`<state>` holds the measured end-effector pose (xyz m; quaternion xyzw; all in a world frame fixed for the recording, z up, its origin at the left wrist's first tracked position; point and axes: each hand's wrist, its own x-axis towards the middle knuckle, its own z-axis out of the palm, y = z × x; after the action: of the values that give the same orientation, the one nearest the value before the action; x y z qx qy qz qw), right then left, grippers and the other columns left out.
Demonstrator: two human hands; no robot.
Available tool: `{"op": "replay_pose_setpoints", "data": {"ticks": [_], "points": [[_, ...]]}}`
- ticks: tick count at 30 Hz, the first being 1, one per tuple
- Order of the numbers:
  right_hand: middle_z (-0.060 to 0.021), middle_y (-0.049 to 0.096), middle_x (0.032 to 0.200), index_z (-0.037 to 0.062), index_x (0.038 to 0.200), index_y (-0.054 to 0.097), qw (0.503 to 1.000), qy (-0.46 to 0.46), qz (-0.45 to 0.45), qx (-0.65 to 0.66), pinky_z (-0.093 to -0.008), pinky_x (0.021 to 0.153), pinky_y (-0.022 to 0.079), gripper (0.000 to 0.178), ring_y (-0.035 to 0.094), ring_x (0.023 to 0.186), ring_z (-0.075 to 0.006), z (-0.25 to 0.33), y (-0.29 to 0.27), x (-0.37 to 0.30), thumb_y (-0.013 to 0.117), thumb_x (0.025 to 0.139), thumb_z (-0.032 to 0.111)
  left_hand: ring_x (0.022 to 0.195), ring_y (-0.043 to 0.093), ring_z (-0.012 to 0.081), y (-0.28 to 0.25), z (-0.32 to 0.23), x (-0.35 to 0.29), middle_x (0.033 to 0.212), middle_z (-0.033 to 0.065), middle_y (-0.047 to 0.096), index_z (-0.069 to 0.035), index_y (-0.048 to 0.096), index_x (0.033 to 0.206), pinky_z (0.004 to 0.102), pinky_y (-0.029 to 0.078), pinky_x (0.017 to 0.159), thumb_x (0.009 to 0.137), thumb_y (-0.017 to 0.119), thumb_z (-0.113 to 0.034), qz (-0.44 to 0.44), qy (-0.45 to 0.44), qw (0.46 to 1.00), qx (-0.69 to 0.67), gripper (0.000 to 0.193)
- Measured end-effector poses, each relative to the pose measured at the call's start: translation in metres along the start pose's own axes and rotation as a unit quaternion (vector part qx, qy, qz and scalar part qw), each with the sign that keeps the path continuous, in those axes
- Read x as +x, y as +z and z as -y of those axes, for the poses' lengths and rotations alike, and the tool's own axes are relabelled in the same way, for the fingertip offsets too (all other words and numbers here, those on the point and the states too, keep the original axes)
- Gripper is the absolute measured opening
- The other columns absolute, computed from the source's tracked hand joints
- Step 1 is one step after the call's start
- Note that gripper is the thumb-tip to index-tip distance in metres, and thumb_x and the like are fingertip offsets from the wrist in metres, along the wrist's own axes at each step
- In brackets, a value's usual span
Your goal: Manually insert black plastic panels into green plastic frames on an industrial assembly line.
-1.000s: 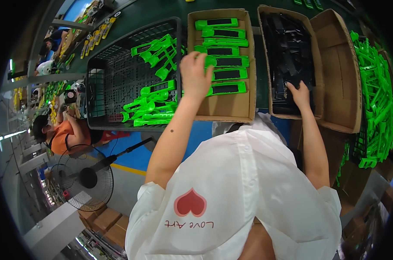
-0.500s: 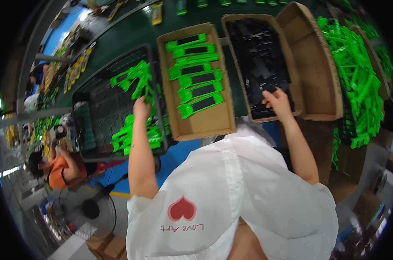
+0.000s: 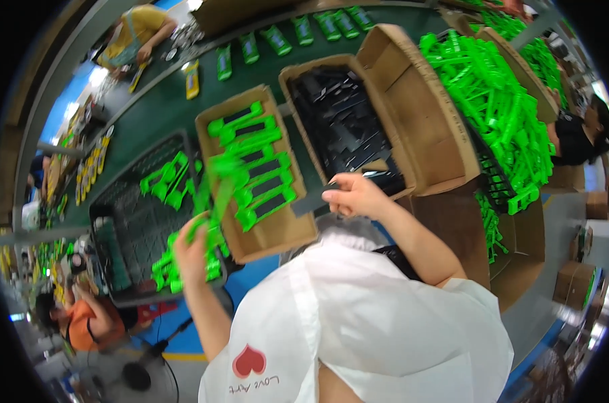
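My left hand (image 3: 191, 252) is closed on a green plastic part (image 3: 218, 195), smeared by motion, above the left edge of a shallow cardboard box (image 3: 277, 250). In that box lie several green parts with dark panels (image 3: 264, 191), side by side. Pinched in my right hand (image 3: 358, 196) is a thin, flat dark strip (image 3: 310, 204), pointing left over the box's right edge. Just beyond the right hand, a second cardboard box (image 3: 393, 151) holds a heap of glossy dark strips (image 3: 341, 121). A black plastic crate (image 3: 140, 201) with loose green parts (image 3: 166, 180) stands to the left.
An open cardboard box (image 3: 418, 114) adjoins the dark strips. Farther right, a black basket (image 3: 496, 181) overflows with green parts (image 3: 492, 114). Green pieces (image 3: 276, 40) and a yellow one (image 3: 192, 79) line the far table. Other people (image 3: 140, 33) sit around; a fan (image 3: 136, 376) stands lower left.
My left hand has drawn back from the crate with a green part. My right hand has lifted a dark strip from its box and moved left. The whole view has shifted.
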<state>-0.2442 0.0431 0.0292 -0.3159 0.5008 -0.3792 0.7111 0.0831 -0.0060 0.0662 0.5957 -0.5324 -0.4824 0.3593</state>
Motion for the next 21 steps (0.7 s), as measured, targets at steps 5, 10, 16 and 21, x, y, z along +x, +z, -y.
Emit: {"op": "replay_pose_setpoints", "data": {"ticks": [5, 10, 16, 21], "points": [[-0.0069, 0.059, 0.063, 0.0009, 0.082, 0.053, 0.994, -0.001, 0.01, -0.106, -0.0159, 0.035, 0.037, 0.015, 0.052, 0.044, -0.0066, 0.025, 0.02, -0.015, 0.052, 0.082, 0.016, 0.058, 0.05, 0.0068, 0.066, -0.003, -0.004, 0.07, 0.0013, 0.057, -0.002, 0.058, 0.096, 0.0192, 0.038, 0.049, 0.08, 0.053, -0.008, 0.209, -0.103, 0.971, -0.045, 0.018], [-0.0074, 0.059, 0.063, -0.0005, 0.087, 0.054, 0.99, 0.012, 0.008, -0.138, -0.0165, 0.034, 0.036, 0.017, 0.052, 0.042, -0.0074, 0.018, 0.032, -0.011, 0.051, 0.083, 0.016, 0.063, 0.056, 0.0094, 0.076, -0.006, -0.012, 0.077, 0.005, 0.06, 0.0, 0.056, 0.097, 0.0205, 0.045, 0.055, 0.079, 0.056, -0.007, 0.243, -0.134, 0.956, -0.091, 0.019], [-0.0063, 0.058, 0.062, -0.0009, 0.087, 0.053, 0.987, -0.028, -0.012, -0.156, -0.0167, 0.034, 0.035, 0.02, 0.05, 0.042, -0.0058, 0.013, 0.042, -0.014, 0.051, 0.084, 0.018, 0.075, 0.06, 0.0175, 0.068, 0.001, -0.009, 0.081, 0.0084, 0.06, 0.002, 0.053, 0.096, 0.0251, 0.048, 0.06, 0.08, 0.054, -0.007, 0.251, -0.168, 0.945, -0.126, 0.018], [-0.0074, 0.059, 0.067, 0.0004, 0.083, 0.053, 0.997, -0.05, -0.037, -0.043, -0.0162, 0.036, 0.037, 0.018, 0.05, 0.043, -0.0058, 0.004, 0.037, -0.01, 0.051, 0.084, 0.018, 0.09, 0.056, 0.0201, 0.07, 0.003, -0.005, 0.102, 0.011, 0.055, 0.0, 0.052, 0.099, 0.0268, 0.047, 0.068, 0.083, 0.05, -0.011, 0.165, -0.191, 0.908, -0.334, 0.019]]}}
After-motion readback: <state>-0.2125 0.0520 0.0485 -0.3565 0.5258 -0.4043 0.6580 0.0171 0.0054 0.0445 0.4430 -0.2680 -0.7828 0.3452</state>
